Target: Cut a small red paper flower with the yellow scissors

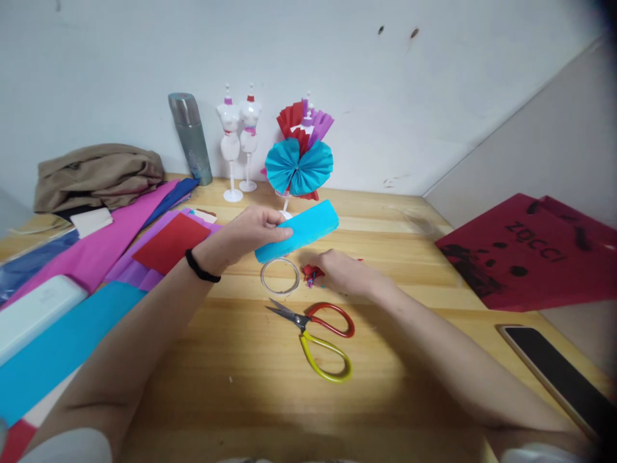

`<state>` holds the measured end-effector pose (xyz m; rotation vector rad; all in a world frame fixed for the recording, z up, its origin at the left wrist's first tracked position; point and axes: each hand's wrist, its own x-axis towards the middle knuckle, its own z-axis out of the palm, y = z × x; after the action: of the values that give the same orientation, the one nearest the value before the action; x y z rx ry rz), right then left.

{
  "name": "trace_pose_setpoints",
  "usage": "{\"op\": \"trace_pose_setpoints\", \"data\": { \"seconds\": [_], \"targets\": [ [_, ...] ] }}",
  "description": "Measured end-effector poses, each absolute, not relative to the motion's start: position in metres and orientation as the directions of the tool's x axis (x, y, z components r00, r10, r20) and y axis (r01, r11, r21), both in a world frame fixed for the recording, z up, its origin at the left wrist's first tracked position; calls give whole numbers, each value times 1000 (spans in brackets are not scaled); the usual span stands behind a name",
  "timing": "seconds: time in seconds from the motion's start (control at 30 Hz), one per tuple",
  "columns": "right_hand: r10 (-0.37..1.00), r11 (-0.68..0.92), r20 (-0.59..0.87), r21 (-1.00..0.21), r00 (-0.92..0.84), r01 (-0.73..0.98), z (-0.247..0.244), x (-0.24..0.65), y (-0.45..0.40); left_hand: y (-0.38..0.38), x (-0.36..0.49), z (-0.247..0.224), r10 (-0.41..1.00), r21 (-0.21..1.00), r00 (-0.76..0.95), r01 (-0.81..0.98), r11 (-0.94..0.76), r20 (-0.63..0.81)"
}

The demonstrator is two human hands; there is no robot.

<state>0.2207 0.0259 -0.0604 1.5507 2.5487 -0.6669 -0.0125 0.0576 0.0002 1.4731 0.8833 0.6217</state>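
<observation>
A folded blue paper strip (308, 230) is gripped between the thumb and fingers of my left hand (255, 235), above the table's middle. My right hand (332, 267) is down at a small pile of red and dark scraps (311, 273), its fingertips curled and partly hidden; whether it pinches anything is too small to tell. Between the hands lies a wire ring (280, 276). Scissors (301, 319) with red and yellow handles rest with blades apart just nearer to me. Behind, a white mannequin (308, 112) wears pleated red and purple paper and a round blue paper fan (299, 167).
Two white mannequins (231, 145) and a grey bottle (191, 138) stand by the wall. Coloured paper sheets (171, 243), a white box (45, 312) and brown cloth (99, 173) cover the left side. A red bag (530, 254) and a phone (554, 373) are at right.
</observation>
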Motion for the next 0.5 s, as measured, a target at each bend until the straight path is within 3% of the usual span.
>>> {"op": "trace_pose_setpoints", "data": {
  "seconds": [0.2,0.5],
  "targets": [
    [831,364,-373,-196,-413,910,-44,200,23,61,-14,-4,817,987,563,152,51,-128],
    [834,359,-375,-189,-405,914,-49,197,25,58,-13,-2,812,983,568,177,43,-138]
  ]
}}
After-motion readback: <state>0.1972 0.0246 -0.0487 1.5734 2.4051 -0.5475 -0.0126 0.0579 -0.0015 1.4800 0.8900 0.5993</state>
